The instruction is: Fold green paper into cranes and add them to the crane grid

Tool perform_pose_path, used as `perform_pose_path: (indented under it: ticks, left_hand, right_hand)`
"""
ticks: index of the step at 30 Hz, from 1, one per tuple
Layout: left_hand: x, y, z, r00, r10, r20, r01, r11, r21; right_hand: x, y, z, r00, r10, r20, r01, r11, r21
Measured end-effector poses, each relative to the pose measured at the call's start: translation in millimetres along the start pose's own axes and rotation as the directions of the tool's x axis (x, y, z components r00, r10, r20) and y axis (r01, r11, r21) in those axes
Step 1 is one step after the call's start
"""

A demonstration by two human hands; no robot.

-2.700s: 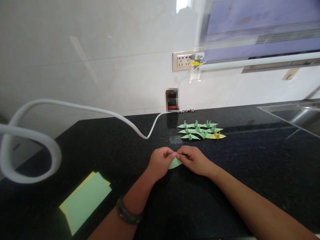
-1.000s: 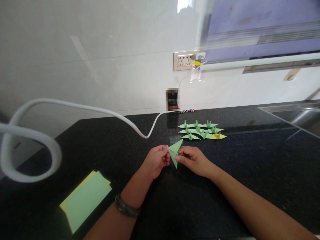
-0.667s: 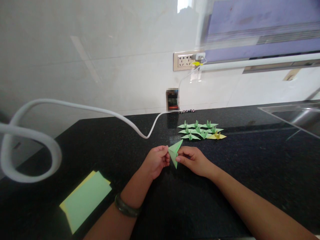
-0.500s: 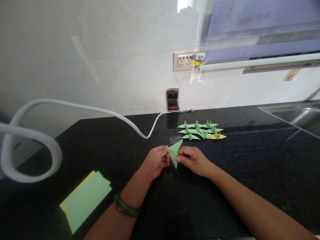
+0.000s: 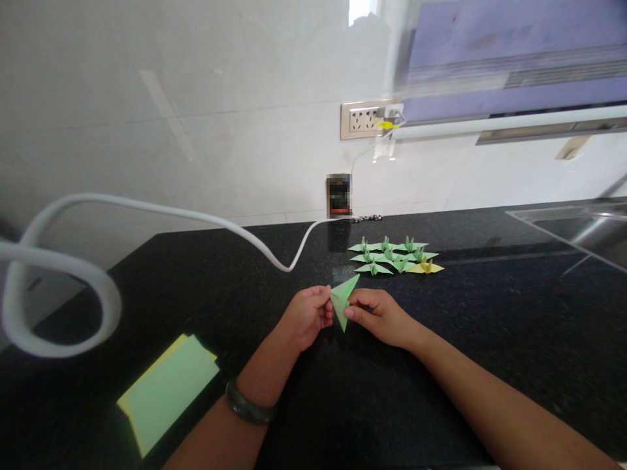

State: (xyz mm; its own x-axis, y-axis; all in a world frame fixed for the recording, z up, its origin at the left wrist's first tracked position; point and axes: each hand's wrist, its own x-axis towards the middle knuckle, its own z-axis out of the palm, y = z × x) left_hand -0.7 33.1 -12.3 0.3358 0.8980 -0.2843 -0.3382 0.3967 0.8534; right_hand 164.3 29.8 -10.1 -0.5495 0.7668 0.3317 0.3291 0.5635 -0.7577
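Observation:
A partly folded piece of green origami paper (image 5: pixel 339 303) is held up between my two hands, above the dark counter. My left hand (image 5: pixel 308 315) pinches its left corner between thumb and fingers. From the other side my right hand (image 5: pixel 376 314) grips its right edge, the thumb in front and some fingers hidden behind. One point of the paper reaches up and right, another downward. Just beyond my hands stand several folded green paper cranes (image 5: pixel 386 254) in close rows, with one yellow paper crane (image 5: pixel 426 267) at the near right end.
Green and yellow paper sheets (image 5: pixel 169 395) lie stacked at the left of the black counter (image 5: pixel 304 418). A white cable (image 5: pixel 215 220) loops across the left side. A phone-like dark device (image 5: pixel 339 196) leans on the wall beneath a socket (image 5: pixel 362 120). A sink (image 5: pixel 588 228) is at the right.
Almost nothing differs. The lower point of the green paper has shifted very slightly, while both hands keep their hold and the cranes stay put.

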Motion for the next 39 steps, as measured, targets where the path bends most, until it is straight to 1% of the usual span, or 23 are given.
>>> perform_pose_path:
  ticks: [8, 13, 18, 25, 29, 34, 39]
  left_hand:
    - [0.4, -1.1, -0.5, 1.0, 0.007, 0.017, -0.007, 1.0, 0.0]
    - [0.9, -2.9, -1.3, 1.0, 0.023, -0.014, -0.023, 0.999, 0.032]
    - [1.1, -2.9, -1.5, 1.0, 0.024, 0.002, -0.024, 0.999, 0.025]
    - [1.5, -4.4, -1.0, 0.999, 0.033, -0.003, -0.033, 0.998, 0.053]
    - [1.2, -3.4, -1.0, 1.0, 0.014, 0.012, -0.014, 0.999, 0.029]
    - [0.9, -2.5, -1.2, 1.0, 0.002, 0.025, -0.003, 1.0, 0.024]
    - [0.0, -2.5, -0.1, 1.0, 0.004, 0.014, -0.004, 1.0, 0.019]
  right_hand:
    - [-0.5, -0.5, -0.5, 1.0, 0.008, -0.009, -0.008, 1.0, 0.003]
    - [-0.4, -2.9, -1.5, 1.0, 0.001, -0.017, -0.001, 1.0, 0.023]
    - [0.1, -0.1, -1.2, 0.999, 0.02, -0.038, -0.02, 1.0, -0.002]
    - [-0.6, -0.7, -1.4, 1.0, 0.008, -0.024, -0.008, 1.0, 0.013]
    - [0.5, -0.2, -1.4, 0.999, -0.002, -0.043, 0.003, 1.0, 0.01]
    - [1.0, 1.1, -1.7, 0.999, -0.034, -0.038, 0.036, 0.998, 0.045]
    - [0.2, 0.1, -2.1, 0.999, -0.022, -0.047, 0.024, 0.999, 0.04]
